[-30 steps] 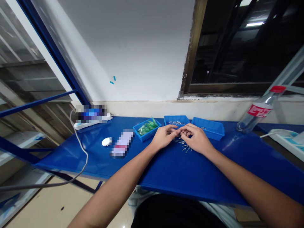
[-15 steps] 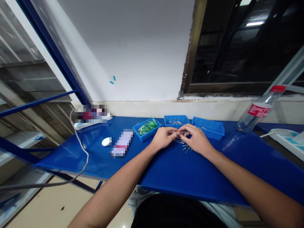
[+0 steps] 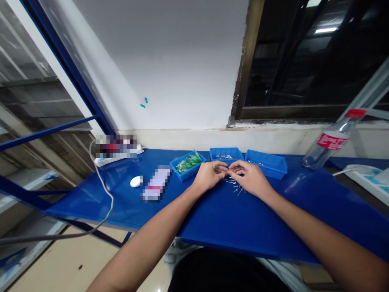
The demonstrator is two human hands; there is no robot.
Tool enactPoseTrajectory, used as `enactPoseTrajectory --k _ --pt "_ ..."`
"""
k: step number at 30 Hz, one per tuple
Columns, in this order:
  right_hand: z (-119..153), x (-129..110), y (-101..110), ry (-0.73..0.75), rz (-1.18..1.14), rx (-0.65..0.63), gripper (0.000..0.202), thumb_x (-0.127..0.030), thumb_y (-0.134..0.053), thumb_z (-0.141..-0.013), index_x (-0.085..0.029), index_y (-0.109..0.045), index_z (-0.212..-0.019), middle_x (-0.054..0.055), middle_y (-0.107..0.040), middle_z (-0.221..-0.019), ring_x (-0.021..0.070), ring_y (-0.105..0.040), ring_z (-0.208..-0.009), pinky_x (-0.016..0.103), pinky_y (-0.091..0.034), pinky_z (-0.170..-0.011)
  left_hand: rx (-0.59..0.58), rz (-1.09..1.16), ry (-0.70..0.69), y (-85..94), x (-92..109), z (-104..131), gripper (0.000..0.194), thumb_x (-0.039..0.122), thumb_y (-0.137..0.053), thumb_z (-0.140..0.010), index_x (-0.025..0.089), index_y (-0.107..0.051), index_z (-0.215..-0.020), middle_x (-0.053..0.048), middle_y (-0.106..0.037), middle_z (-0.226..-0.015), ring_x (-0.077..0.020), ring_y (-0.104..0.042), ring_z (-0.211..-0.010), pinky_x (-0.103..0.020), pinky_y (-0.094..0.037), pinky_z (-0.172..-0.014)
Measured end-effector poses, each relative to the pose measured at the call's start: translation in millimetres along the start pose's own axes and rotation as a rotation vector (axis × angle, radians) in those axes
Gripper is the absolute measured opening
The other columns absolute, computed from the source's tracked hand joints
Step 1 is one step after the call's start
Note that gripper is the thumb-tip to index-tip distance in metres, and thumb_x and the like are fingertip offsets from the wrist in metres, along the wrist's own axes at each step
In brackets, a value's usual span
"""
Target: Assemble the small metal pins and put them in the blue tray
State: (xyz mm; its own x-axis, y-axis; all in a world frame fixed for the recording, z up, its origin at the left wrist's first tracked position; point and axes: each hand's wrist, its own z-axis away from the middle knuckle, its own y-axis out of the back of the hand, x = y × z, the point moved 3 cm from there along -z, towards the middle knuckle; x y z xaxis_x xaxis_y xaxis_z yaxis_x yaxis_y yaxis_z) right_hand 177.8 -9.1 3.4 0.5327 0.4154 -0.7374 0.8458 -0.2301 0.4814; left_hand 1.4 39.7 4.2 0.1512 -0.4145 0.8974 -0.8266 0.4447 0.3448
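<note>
My left hand (image 3: pixel 212 176) and my right hand (image 3: pixel 247 176) meet fingertip to fingertip above the blue table. The fingers of both are curled into a pinch, and whatever they hold is too small or hidden to name. Just below them lie several thin metal pins (image 3: pixel 239 189), some with a thicker end, partly covered by my right hand. Behind my hands stands a blue bin (image 3: pixel 226 151) with similar thin metal pieces in it. To its right is a second blue bin (image 3: pixel 270 165) with a few small pieces at its left end.
Left of my hands, a blue bin (image 3: pixel 183 177) holds green plastic packets (image 3: pixel 191 163). Further left lie a blurred-out phone-shaped object (image 3: pixel 156 184) and a white round case (image 3: pixel 135 181). A bottle with a red cap (image 3: pixel 332 140) stands at right. Power strips (image 3: pixel 118 156) sit at both sides.
The fingers of my right hand have shifted slightly and come down a little against the left fingertips. The bins and loose pins have stayed in place.
</note>
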Motion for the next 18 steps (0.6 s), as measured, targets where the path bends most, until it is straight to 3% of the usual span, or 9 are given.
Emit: enactPoseTrajectory --k 7,11,14,18 --pt "0.5 1.5 -0.3 -0.031 -0.093 -0.01 0.015 -0.033 -0.07 -0.086 -0.021 -0.067 -0.095 0.006 -0.075 -0.091 0.0216 -0.072 -0.083 0.039 -0.063 -0.079 0.036 0.093 -0.037 2.4 0.4 -0.8 0.035 0.006 -0.072 -0.081 0.009 -0.071 -0.115 -0.014 -0.08 -0.103 -0.0193 -0.078 -0.09 -0.034 -0.064 -0.088" --pt "-0.3 -2.1 0.5 0.009 -0.078 -0.011 0.017 -0.026 -0.069 -0.083 -0.021 -0.064 -0.099 0.005 -0.07 -0.089 0.0193 -0.069 -0.079 0.034 -0.061 -0.071 0.013 0.164 -0.03 1.7 2.2 -0.3 0.039 0.007 -0.071 -0.083 0.01 -0.068 -0.122 -0.015 -0.079 -0.106 -0.0197 -0.077 -0.094 -0.034 -0.063 -0.09" --pt "-0.2 -8.2 2.5 0.069 0.02 -0.016 0.021 -0.023 -0.065 -0.084 -0.022 -0.068 -0.105 0.004 -0.068 -0.087 0.0182 -0.066 -0.073 0.032 -0.058 -0.067 0.01 0.144 -0.019 1.7 4.1 0.5 0.037 0.017 -0.074 -0.085 0.011 -0.069 -0.121 -0.014 -0.079 -0.104 -0.0208 -0.078 -0.093 -0.032 -0.063 -0.087" --pt "0.9 -13.9 5.2 0.126 0.113 0.001 0.014 -0.023 -0.062 -0.088 -0.023 -0.073 -0.097 0.004 -0.068 -0.086 0.0187 -0.065 -0.071 0.034 -0.057 -0.068 0.008 0.038 -0.017 3.5 8.0 2.3 0.03 0.037 -0.068 -0.094 0.011 -0.074 -0.107 -0.011 -0.08 -0.094 -0.0205 -0.077 -0.084 -0.028 -0.062 -0.077"
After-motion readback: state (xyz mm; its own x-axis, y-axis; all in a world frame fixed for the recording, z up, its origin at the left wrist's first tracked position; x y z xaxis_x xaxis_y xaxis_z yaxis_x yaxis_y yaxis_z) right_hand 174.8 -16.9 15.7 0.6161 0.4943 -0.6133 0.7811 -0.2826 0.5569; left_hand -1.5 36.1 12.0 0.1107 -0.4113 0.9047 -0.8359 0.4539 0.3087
